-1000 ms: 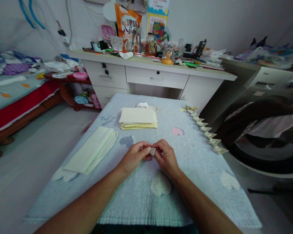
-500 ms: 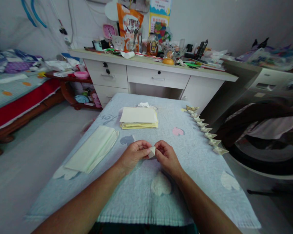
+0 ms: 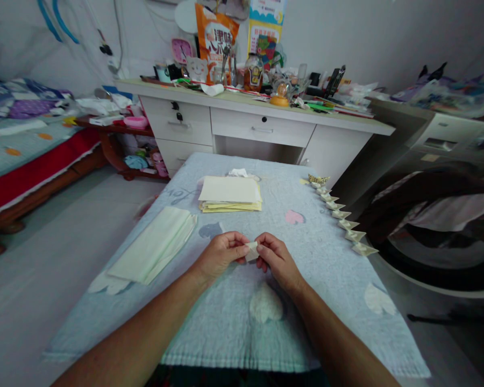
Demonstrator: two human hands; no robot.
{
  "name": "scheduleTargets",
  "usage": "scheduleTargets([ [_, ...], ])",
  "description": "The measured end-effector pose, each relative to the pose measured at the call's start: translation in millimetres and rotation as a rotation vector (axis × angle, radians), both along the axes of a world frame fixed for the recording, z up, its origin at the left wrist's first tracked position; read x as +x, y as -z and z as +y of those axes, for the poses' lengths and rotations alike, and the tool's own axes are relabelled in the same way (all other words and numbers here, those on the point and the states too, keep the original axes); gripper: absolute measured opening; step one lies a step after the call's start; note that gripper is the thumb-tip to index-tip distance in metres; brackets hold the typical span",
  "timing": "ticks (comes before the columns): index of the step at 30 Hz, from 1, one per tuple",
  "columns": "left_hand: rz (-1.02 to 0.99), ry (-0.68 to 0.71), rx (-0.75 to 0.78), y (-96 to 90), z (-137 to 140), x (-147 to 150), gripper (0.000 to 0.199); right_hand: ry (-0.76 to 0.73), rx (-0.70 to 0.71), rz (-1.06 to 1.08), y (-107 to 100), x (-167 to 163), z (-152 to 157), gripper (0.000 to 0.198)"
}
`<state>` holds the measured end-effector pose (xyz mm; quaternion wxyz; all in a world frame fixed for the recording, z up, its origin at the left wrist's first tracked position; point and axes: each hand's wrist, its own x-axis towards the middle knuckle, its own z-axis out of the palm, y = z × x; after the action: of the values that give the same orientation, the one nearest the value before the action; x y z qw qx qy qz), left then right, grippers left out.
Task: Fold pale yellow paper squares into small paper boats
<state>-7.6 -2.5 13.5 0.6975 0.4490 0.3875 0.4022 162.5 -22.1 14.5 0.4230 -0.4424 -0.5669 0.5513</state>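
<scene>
Between my two hands is a small folded piece of cream paper (image 3: 251, 251), held just above the cloth-covered table. My left hand (image 3: 228, 251) pinches its left side between thumb and fingers. On its right side, my right hand (image 3: 272, 251) grips the paper with the thumb and curled fingers; part of the paper is hidden by the fingertips. A row of several folded paper boats (image 3: 349, 224) runs along the table's right edge, with a patterned one (image 3: 318, 179) at the far end.
Ahead lies a stack of cream and yellow paper sheets (image 3: 230, 191), a crumpled white scrap (image 3: 237, 172) behind it. Pale green folded sheets (image 3: 155, 247) rest at the left. A cluttered white desk (image 3: 262, 131) stands beyond the table, a washing machine (image 3: 439, 142) to the right.
My right thumb and fingers have shifted on the folded paper, which now shows a slightly different face. My left hand keeps its pinch in nearly the same place.
</scene>
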Motion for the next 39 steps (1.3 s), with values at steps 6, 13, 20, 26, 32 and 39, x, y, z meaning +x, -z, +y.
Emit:
scheduleTargets([
  [6, 0.037, -0.034, 0.042, 0.0, -0.4, 1.2, 0.023, -0.031, -0.015, -0.001, -1.2, -2.6, 0.7, 0.03],
  [13, 0.06, -0.013, 0.07, -4.4, -1.2, 2.5, 0.021, -0.038, -0.027, 0.063, 6.4, -1.6, 2.8, 0.03],
  [20, 0.164, -0.067, 0.18, -0.8, 0.2, 2.1, 0.019, -0.044, -0.05, 0.023, 0.3, -2.5, 0.6, 0.035],
  [26, 0.201, -0.096, 0.21, -0.8, 0.3, 2.1, 0.017, -0.096, -0.029, -0.028, 3.8, -3.0, 0.6, 0.037],
  [32, 0.165, -0.069, 0.198, -2.5, 0.0, 3.2, 0.019, -0.095, -0.038, -0.019, 5.0, -2.3, 1.7, 0.037],
  [39, 0.124, -0.045, 0.162, -3.2, -3.0, 4.2, 0.02, -0.08, -0.032, -0.005, 5.0, -1.6, 1.1, 0.036],
])
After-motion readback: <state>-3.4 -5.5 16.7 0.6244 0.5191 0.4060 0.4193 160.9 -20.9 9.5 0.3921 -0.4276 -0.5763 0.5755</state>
